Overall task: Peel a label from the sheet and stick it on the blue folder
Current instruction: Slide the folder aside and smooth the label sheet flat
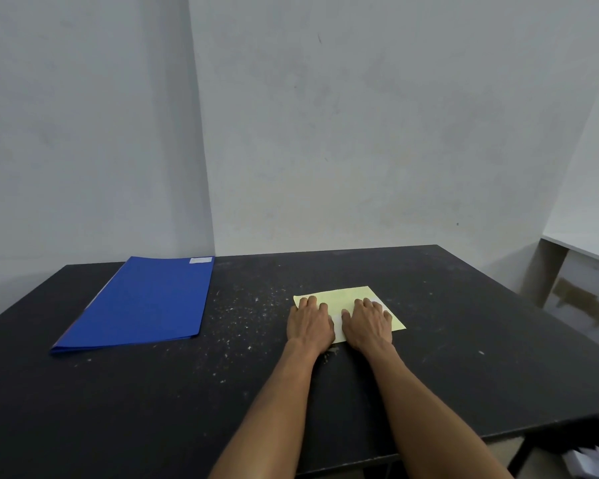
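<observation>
Both hands lie flat and open, gripping nothing: the left hand (310, 318) pins the near left part of the pale yellow label sheet (343, 297), the right hand (367, 319) covers its right half. The blue folder (142, 305) waits well to the left of them, a small white label (200, 260) already on its far corner. Best to keep the left palm pressing while a right fingertip lifts a label's corner, probably slowly.
</observation>
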